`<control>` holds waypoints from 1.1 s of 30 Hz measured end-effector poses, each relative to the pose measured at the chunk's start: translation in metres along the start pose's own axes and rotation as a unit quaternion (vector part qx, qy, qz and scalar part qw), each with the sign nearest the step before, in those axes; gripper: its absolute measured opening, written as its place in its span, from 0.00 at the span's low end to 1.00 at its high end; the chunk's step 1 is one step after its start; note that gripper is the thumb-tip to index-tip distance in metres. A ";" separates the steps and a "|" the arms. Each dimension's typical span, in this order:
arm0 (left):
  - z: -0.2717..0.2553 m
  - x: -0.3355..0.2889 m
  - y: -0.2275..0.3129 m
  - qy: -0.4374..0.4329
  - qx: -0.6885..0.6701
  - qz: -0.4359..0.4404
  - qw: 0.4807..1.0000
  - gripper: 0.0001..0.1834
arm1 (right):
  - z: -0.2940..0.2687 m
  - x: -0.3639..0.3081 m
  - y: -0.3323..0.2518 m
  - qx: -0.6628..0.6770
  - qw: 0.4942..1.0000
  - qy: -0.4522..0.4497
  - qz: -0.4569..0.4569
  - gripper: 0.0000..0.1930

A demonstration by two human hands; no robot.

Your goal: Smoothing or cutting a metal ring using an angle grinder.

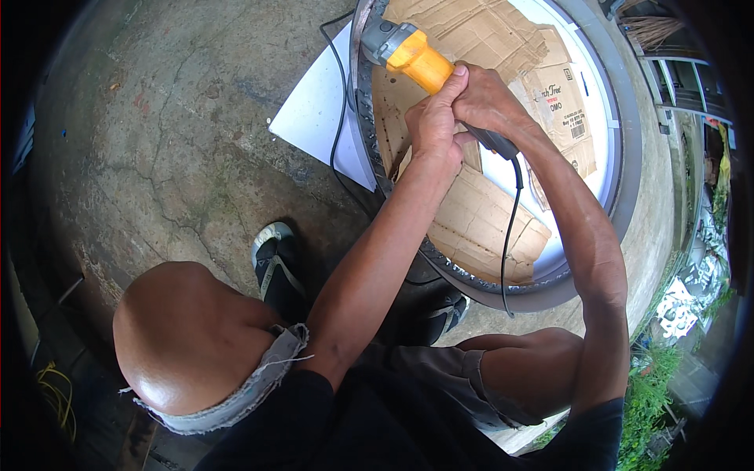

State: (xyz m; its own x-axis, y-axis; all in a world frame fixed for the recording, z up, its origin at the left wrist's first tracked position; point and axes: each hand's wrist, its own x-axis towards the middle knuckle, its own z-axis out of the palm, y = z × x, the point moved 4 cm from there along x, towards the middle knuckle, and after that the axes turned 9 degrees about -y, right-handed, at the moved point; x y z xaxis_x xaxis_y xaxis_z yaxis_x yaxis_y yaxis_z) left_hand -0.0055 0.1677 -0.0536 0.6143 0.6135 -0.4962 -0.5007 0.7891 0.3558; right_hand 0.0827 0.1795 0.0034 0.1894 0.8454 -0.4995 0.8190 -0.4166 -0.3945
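Observation:
Both of my hands are wrapped round an angle grinder (420,61) with a yellow body and a grey head. My left hand (436,127) is closed near the middle of it, and my right hand (488,100) grips further back, close against the left. The grinder's head reaches the left edge of a large round grey rim (626,149); the disc is not clearly visible, so I cannot tell whether it touches. From the dark rear end of the tool a black cord (519,174) hangs down across the ring.
Inside the ring lie brown cardboard pieces (495,235) over a white surface. A white sheet (314,118) and another stretch of black cord (338,137) are on the concrete floor (173,157) at the left. My shoes stand near the ring; plants (648,385) grow at the right.

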 end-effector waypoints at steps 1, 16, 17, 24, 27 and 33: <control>0.000 0.000 0.001 0.003 0.000 -0.001 1.000 0.36 | -0.001 0.000 0.000 0.000 1.000 0.001 -0.001 0.17; 0.006 0.003 0.002 -0.010 0.001 0.014 1.000 0.27 | -0.004 0.000 0.007 -0.003 1.000 0.018 -0.012 0.16; 0.006 0.004 0.001 -0.003 0.001 0.013 1.000 0.26 | -0.003 0.000 0.005 -0.011 1.000 0.010 -0.002 0.16; 0.000 0.000 -0.004 0.021 -0.013 0.019 1.000 0.24 | 0.001 -0.005 -0.003 0.006 1.000 -0.011 0.000 0.15; -0.003 -0.003 -0.009 0.003 -0.011 0.022 1.000 0.34 | 0.005 -0.003 0.002 -0.014 1.000 -0.003 -0.027 0.15; -0.002 -0.004 -0.009 0.015 0.006 0.003 1.000 0.33 | 0.006 -0.003 0.006 -0.004 0.999 0.004 -0.037 0.15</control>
State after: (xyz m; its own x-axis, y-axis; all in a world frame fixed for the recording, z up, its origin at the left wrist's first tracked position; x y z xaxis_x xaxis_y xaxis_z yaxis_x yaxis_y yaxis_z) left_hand -0.0051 0.1581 -0.0560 0.5925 0.6166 -0.5184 -0.4959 0.7863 0.3684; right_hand 0.0836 0.1718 -0.0023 0.1323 0.8768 -0.4623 0.8350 -0.3499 -0.4247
